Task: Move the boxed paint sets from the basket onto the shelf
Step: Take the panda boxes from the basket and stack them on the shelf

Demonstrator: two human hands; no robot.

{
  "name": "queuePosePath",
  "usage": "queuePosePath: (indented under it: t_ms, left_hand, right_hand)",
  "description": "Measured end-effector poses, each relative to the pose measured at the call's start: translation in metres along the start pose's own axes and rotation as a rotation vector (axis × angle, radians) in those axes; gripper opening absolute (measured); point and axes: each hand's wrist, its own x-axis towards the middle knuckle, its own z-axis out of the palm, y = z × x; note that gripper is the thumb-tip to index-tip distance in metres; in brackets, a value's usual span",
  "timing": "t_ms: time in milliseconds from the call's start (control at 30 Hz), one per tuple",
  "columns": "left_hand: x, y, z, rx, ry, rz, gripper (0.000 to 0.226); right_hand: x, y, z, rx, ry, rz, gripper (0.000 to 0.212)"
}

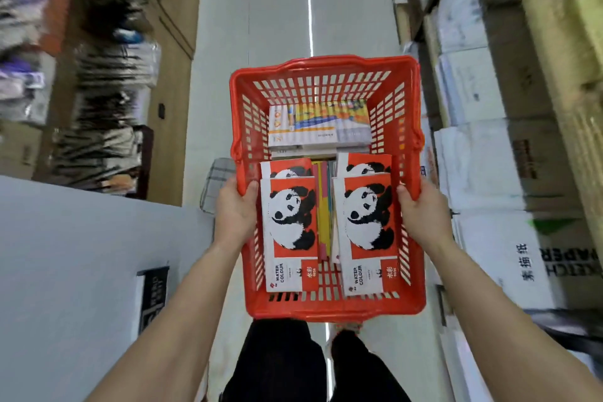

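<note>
Shelving (98,81) blurs past on my left, crammed with dark and pale packets above a grey-white surface (81,254). My left hand (235,212) is closed on the left rim of the red basket (326,67), thumb hooked over the edge, fingers hidden beneath. Inside, nearest me, a panda watercolour box (288,232) lies flat on the left, another half hidden under its far end. A stack of coloured spines (324,206) sits between it and a second panda box (367,228) on the right, likewise overlapping one beyond. At the far end lie flat pale paint sets (319,127). My right hand (424,217) clamps the right rim the same way. Cartons (509,179) marked sketch paper stand stacked on my right.
</note>
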Motion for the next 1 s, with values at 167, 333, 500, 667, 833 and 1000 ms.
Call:
queuePosePath:
  t_ms: [167,333,500,667,833,1000]
  left_hand:
    - [0.059,0.078,-0.017,-0.159,0.054,0.021,0.014]
    - [0.161,0.136,-0.034,-0.211,0.035,0.035,0.009]
    - [0.272,0.198,-0.045,-0.213,0.051,0.04,0.015]
    - [0.395,0.252,-0.039,-0.196,0.066,0.021,0.02]
    - [0.529,0.314,-0.025,-0.186,0.148,-0.005,0.026]
    - [0.66,0.387,-0.021,-0.169,0.23,0.005,0.028]
  right_hand:
    - [0.07,-0.082,-0.034,-0.028,0.031,-0.051,0.025]
    - [0.162,-0.17,-0.039,-0.049,0.041,-0.075,0.028]
    - [0.26,-0.251,-0.032,-0.041,0.057,-0.094,0.024]
    - [0.385,-0.317,-0.013,-0.02,0.016,-0.115,0.023]
    - [0.534,-0.39,0.004,0.001,-0.021,-0.145,0.024]
    - [0.675,-0.484,0.007,0.034,-0.097,-0.184,0.024]
